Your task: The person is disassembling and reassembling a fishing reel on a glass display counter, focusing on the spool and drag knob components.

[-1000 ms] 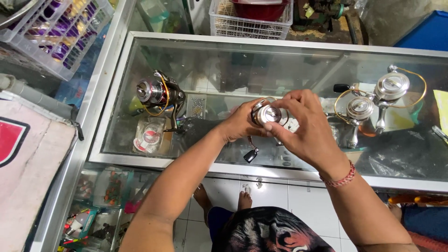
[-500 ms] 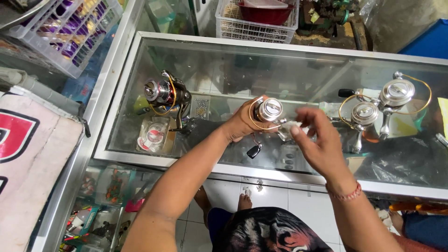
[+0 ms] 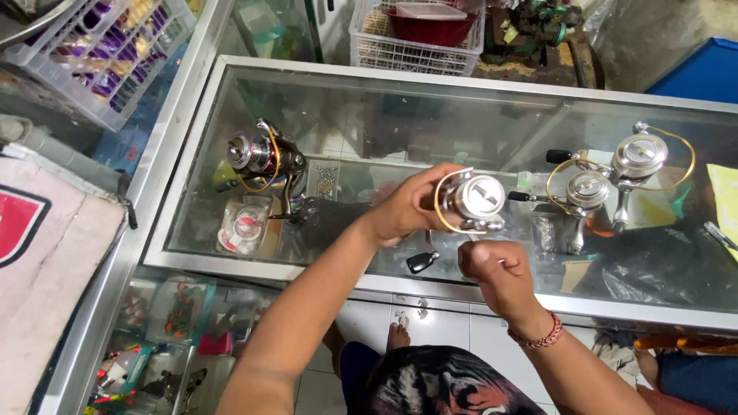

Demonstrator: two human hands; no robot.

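the left hand [image 3: 407, 206] is wrapped around a silver fishing reel [image 3: 475, 198] above the glass counter's [image 3: 231, 257] front edge. the right hand [image 3: 492, 265], fingers pressed together, pinches just under it.

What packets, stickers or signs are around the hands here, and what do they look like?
Round packet: inside the glass case, under the left-hand reel; clear wrap, white and red disc.
Small clear bag: inside the case, left of the left hand; rectangular, speckled contents.
Sign board: far left, beside the counter; pale with a red and black shape.
Hanging packets: lower shelf; small, clear, mixed colours.
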